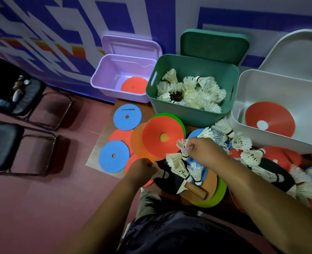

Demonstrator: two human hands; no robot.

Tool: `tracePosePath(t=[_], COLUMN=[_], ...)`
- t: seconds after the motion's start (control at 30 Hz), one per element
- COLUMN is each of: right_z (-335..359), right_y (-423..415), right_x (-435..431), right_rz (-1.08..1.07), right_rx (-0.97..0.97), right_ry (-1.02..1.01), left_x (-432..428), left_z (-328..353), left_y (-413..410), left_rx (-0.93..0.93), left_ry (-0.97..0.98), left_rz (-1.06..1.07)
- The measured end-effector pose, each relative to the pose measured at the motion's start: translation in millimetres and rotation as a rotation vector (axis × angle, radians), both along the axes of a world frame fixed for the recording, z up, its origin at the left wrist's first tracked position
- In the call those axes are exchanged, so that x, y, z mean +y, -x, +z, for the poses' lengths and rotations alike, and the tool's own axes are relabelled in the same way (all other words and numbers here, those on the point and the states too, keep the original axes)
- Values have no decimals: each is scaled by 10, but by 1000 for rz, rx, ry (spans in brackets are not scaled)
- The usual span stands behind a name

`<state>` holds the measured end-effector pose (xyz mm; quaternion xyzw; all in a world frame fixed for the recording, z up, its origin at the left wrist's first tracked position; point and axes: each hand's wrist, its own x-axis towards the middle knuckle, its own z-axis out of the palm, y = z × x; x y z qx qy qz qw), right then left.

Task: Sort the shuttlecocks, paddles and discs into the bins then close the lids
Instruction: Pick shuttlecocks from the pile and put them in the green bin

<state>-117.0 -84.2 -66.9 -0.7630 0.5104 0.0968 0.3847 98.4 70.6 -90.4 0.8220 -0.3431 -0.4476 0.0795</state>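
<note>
The right hand [201, 151] is pinched shut on the feathers of 1 shuttlecock [183, 150], lifting it clear of a small cluster of loose shuttlecocks [185, 168] that lie on a black paddle [171, 179] just below. The left hand [142, 168], at 9 o'clock of the right one, has its fingers curled in against the paddle's edge; whether it actually grips something I cannot tell.

Around the hands the low table [104, 132] is littered. At 11 o'clock sits a raised red disc [158, 136] over orange and green ones, and further out toward 9 and 10 o'clock lie 2 blue discs [127, 117] flat on the top. At 3 o'clock a heap of more shuttlecocks [241, 142] spills over discs and another dark paddle.

Beyond, at 12 o'clock, stands the green bin [190, 114], already well stocked with shuttlecocks, its lid up behind. At 11 o'clock the lilac bin [104, 88] holds 1 red disc; at 2 o'clock the white bin [243, 123] holds 1 red cone-like disc. All 3 lids are open.

This looks like the shuttlecock-sorting step, well short of finished. The next move would be to carry the pinched one up and over the green bin's near wall and release it, gently enough not to crush the feathers.
</note>
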Motion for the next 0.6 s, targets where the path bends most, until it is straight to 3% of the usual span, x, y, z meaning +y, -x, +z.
tracePosePath(t=[0.27, 0.6], right_z=[502, 870], right_y=[10, 20], right_x=[-152, -474], right_rz=[-125, -474], right_rx=[-223, -464], right_ry=[53, 223], left_x=[-340, -1251], left_z=[560, 1068], left_y=[-137, -328], left_rx=[180, 15], left_ry=[167, 549], left_rz=[49, -36])
